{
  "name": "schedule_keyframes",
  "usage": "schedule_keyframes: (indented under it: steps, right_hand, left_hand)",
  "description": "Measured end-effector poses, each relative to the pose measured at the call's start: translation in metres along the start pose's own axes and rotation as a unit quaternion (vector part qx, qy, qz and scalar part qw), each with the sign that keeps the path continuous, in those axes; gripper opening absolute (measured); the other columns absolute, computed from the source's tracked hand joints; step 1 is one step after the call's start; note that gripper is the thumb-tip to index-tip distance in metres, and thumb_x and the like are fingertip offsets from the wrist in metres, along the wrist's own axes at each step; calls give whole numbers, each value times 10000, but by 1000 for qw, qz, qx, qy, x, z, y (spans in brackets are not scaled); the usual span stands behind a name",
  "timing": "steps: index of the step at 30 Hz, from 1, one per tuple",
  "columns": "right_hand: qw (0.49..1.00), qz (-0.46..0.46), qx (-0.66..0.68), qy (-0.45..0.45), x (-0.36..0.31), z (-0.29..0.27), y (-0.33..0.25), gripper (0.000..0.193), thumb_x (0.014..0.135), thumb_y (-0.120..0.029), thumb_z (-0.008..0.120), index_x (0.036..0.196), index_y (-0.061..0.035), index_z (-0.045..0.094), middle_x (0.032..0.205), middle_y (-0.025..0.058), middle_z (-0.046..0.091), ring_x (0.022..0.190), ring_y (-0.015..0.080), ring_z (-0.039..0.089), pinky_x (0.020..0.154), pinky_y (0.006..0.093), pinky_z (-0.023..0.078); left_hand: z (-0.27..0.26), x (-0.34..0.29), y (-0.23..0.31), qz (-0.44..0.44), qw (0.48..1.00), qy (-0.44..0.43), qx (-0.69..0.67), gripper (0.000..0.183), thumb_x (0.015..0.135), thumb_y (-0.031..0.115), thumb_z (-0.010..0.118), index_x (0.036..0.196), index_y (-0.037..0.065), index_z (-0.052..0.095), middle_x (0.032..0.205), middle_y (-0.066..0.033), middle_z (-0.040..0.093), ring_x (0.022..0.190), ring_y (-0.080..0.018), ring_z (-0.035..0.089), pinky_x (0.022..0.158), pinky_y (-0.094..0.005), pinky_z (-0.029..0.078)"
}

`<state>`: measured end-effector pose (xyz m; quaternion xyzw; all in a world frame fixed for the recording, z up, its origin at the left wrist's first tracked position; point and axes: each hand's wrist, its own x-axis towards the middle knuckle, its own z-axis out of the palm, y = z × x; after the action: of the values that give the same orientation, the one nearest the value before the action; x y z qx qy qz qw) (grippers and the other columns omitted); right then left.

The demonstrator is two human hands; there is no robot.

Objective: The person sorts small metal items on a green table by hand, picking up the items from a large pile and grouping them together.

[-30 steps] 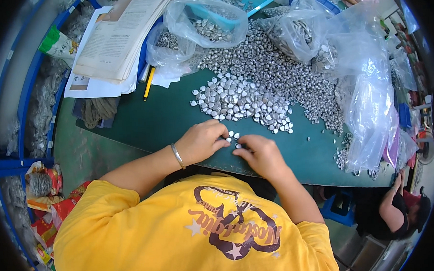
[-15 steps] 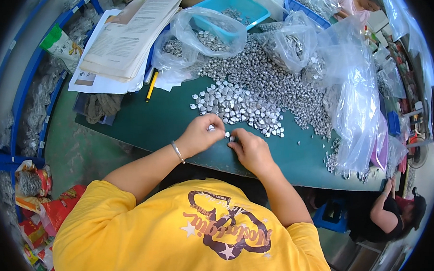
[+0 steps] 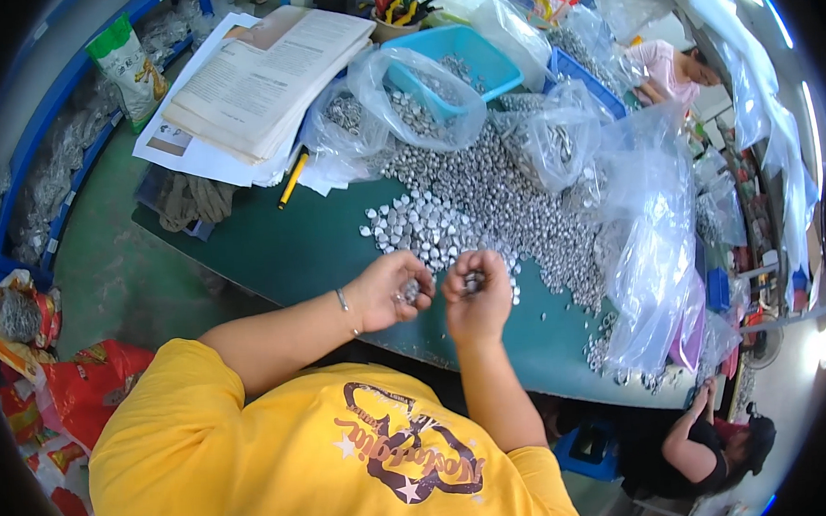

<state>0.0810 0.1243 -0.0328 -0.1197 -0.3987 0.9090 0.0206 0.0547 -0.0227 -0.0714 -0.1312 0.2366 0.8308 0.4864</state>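
My left hand (image 3: 389, 292) is turned palm up with fingers curled around several small shiny silver metal pieces (image 3: 409, 292). Close beside it, my right hand (image 3: 480, 301) is raised with its fingers bent inward over small darker metal pieces (image 3: 473, 281). Just beyond both hands lies a pile of bright, flat, roughly drop-shaped metal pieces (image 3: 416, 222), partly hidden by my fingers. A larger heap of darker, rounded small metal parts (image 3: 533, 224) spreads behind it and to the right. Both rest on the dark green tabletop (image 3: 291, 250).
Clear plastic bags (image 3: 637, 246) cover the table's right side. Farther back are a blue tray (image 3: 458, 45), bags of metal parts, papers (image 3: 255, 89) and a yellow pen (image 3: 293, 180). A cloth (image 3: 195, 200) lies at the left corner. Two other people are on the right.
My hands were pinching single pieces low over the table edge. Now both are turned inward, cupped around several pieces. The view has shifted slightly.
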Motion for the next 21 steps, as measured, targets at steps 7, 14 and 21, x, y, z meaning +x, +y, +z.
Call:
schedule_keyframes:
  steps: [7,14,21]
  right_hand:
    - [798,-276,-510,-164,-1,26,30,47,864,-25,531,867,12,561,859,97,589,800,191,560,739,283,447]
    - [862,-307,-400,-60,-7,13,1,96,898,-33,483,929,22,556,924,90,577,883,156,534,802,266,419]
    - [695,-359,-611,-121,23,12,-2,111,805,15,575,915,9,593,941,154,601,871,309,563,790,369,442]
  left_hand:
    - [8,4,-7,93,989,-49,-100,229,915,256,388,952,103,554,920,-26,589,869,-144,585,807,-297,478]
    - [32,9,37,31,978,-13,-207,189,869,235,482,760,87,528,666,-39,528,538,-138,493,349,-225,332]
    - [85,41,167,330,939,6,-101,366,959,204,353,1237,-31,391,1166,-234,512,1039,-349,535,865,-429,503]
